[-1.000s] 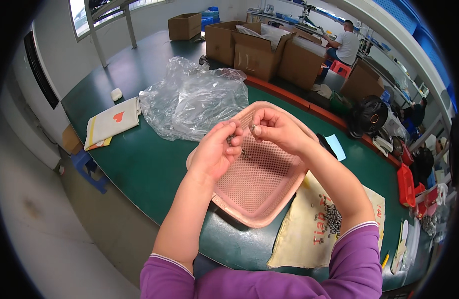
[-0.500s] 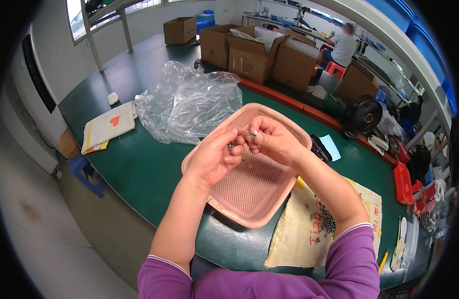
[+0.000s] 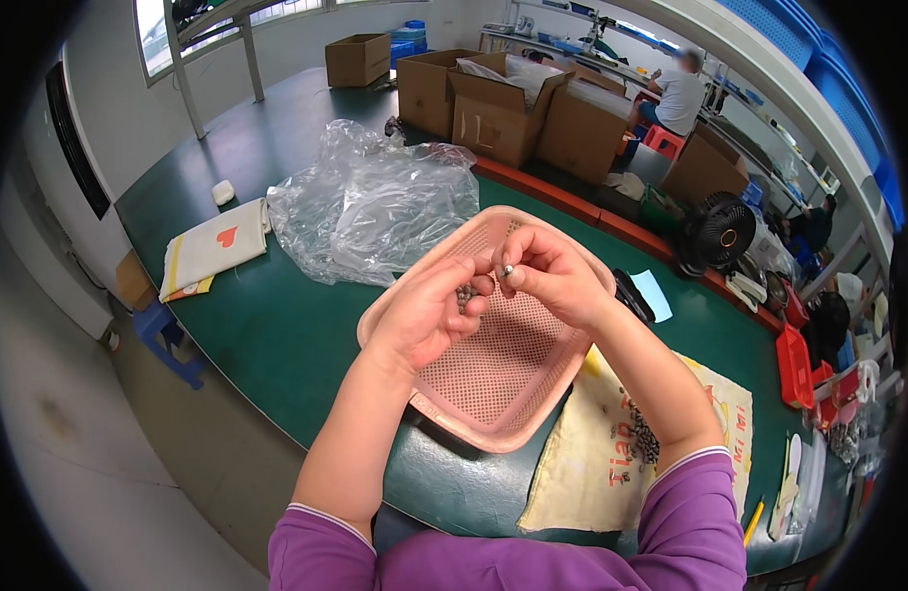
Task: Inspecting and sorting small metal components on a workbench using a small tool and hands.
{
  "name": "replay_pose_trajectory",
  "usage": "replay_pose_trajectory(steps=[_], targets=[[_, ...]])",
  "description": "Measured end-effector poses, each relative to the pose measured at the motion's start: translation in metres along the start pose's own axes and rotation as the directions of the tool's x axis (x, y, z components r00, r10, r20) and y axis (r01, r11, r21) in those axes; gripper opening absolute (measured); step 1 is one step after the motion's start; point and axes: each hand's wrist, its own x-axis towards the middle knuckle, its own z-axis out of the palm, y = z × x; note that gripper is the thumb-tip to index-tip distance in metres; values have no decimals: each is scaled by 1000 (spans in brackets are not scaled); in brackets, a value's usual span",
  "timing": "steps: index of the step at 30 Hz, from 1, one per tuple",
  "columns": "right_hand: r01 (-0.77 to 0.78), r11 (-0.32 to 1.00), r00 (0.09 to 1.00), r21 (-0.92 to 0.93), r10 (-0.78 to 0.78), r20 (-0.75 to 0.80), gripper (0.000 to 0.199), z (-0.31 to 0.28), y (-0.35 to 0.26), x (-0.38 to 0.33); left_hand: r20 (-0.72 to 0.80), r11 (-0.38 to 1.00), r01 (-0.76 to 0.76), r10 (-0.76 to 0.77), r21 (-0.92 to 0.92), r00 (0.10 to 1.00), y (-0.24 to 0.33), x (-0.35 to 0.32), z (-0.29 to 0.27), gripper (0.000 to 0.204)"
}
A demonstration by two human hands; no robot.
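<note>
Both hands are up over the pink tray [image 3: 493, 394], which sits on the green table [image 3: 277, 325] near its front edge.

Left hand [image 3: 424, 320]: cupped, palm toward me, fingers curled narrow around a small clump of dark beads [image 3: 465, 295]. The beads rest in the crook of the fingers, just above the tray's mesh floor.

Right hand [image 3: 552, 276]: fingertips pinched tight on one small silvery bead [image 3: 507, 269], held just beside the left hand's fingertips. The two hands nearly touch there. I cannot tell whether the bead is on a thread.

Tray: shallow, perforated. I see nothing lying on the part of its floor that shows between the forearms.

Around it:
- Cream cloth bag [image 3: 612, 453] lies flat at the right of the tray, partly under the right forearm, with a scatter of small dark beads on it.
- Crumpled clear plastic sheet [image 3: 375, 202] lies beyond the tray, to its left.
- Folded white cloth [image 3: 213, 251] with a red heart sits farther left, well apart from the tray.
- Blue card [image 3: 653, 294] and a black fan [image 3: 718, 231] sit at the right far side.
- Cardboard boxes [image 3: 493, 103] stand on the floor past the table.
- Another person [image 3: 681, 94] in white sits in the background, back to me.
</note>
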Motion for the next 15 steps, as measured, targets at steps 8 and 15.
replay_pose_trajectory(steps=[8, 15], targets=[[14, 925, 999, -381, -30, -38, 13, 5, -3, 3, 4, 999, 48, -48, -8, 999, 1, 2, 2, 31], [-330, 616, 934, -715, 104, -341, 13, -7, -6, 25, -130, 907, -145, 101, -395, 986, 6, 11, -33, 26]])
